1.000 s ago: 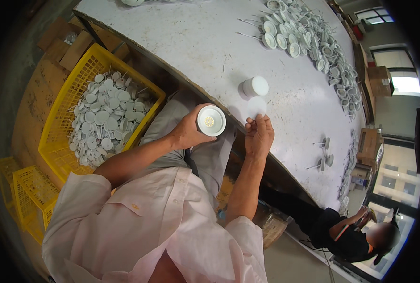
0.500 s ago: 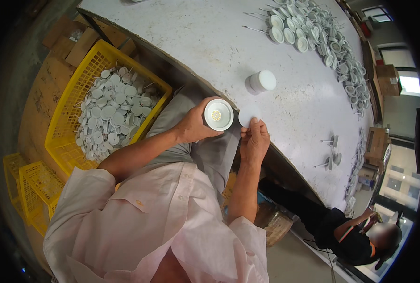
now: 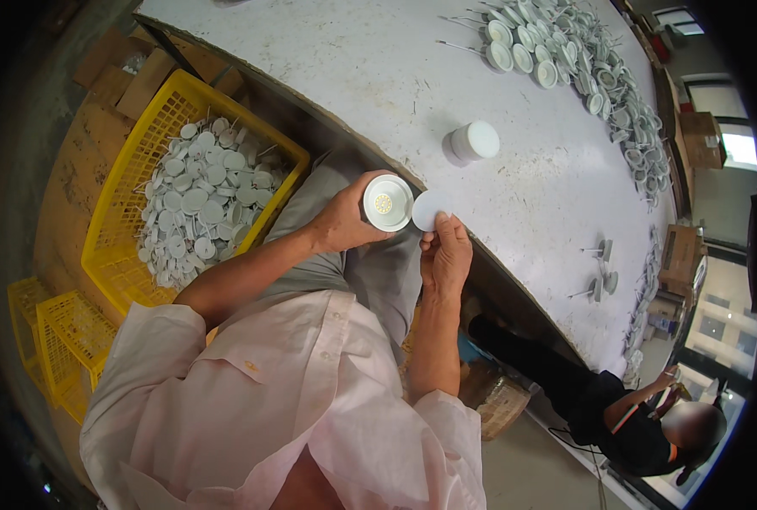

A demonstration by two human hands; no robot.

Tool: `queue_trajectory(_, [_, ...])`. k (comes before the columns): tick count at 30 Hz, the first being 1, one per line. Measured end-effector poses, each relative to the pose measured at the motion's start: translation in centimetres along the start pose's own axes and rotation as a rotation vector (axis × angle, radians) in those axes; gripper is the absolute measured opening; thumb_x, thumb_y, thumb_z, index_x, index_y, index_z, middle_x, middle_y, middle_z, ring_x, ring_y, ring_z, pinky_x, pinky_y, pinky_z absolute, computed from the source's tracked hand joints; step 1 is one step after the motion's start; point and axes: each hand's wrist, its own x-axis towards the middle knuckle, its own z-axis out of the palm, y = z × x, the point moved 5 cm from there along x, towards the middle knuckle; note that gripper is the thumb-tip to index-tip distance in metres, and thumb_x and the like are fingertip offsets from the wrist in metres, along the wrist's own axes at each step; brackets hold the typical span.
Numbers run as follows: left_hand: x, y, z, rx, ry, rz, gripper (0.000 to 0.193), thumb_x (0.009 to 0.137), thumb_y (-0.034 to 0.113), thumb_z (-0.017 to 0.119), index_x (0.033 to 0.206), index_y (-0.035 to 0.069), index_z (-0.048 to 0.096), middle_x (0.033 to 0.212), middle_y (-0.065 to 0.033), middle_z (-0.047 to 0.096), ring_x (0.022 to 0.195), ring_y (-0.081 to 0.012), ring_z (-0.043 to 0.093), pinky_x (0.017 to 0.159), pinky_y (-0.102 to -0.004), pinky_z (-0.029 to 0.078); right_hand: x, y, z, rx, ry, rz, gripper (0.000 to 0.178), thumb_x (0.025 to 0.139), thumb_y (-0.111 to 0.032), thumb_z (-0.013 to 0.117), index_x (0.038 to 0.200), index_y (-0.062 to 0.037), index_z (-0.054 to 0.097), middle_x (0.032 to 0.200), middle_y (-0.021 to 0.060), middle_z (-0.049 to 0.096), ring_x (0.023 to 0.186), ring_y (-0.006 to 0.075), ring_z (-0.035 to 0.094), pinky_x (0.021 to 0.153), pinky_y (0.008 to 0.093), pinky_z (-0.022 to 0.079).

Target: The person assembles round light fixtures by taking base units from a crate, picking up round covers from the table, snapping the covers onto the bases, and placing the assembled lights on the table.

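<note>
My left hand (image 3: 348,217) is wrapped round a round white lamp housing (image 3: 388,203), its open face turned up and a yellowish LED board showing inside. Between the thumb and fingers of my right hand (image 3: 446,251) is a thin white disc (image 3: 430,209), pinched at its lower edge. The disc lies right beside the housing's rim, over the table edge. On the table just beyond it stands a short stack of white discs (image 3: 475,141).
A yellow basket (image 3: 110,217) full of white round lamp pieces stands at the left. Many similar pieces (image 3: 595,81) are heaped on the white table (image 3: 344,51), with a few more (image 3: 601,276) at the right. Another person (image 3: 629,425) works at the lower right.
My right hand has brought the white disc left, closer to the lamp housing. The housing in my left hand has shifted slightly left and up.
</note>
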Motion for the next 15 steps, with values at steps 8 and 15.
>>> queue_trajectory(8, [0.0,-0.2,-0.2,-0.181,-0.082,-0.020,0.080,0.063,0.010,0.080,0.131,0.004,0.037,0.117,-0.0115,0.054,0.111,-0.0185,0.051,0.093,-0.0309,0.043,0.1,1.3,0.4,-0.206,-0.040,0.010,0.012,0.082,-0.012,0.067,0.084,-0.0020,0.060,0.067,0.0019,0.058,0.053,0.0072,0.051,0.048,0.0194,0.041])
queue_trajectory(15, [-0.1,-1.4,0.2,-0.089,-0.104,-0.070,0.059,0.081,0.021,0.064,0.130,0.003,0.037,0.116,-0.0145,0.054,0.108,-0.0210,0.053,0.091,-0.0324,0.045,-0.1,2.5,2.0,-0.351,-0.082,-0.032,0.017,0.080,-0.013,0.071,0.084,-0.0048,0.056,0.064,-0.0010,0.057,0.051,0.0041,0.051,0.046,0.0173,0.040])
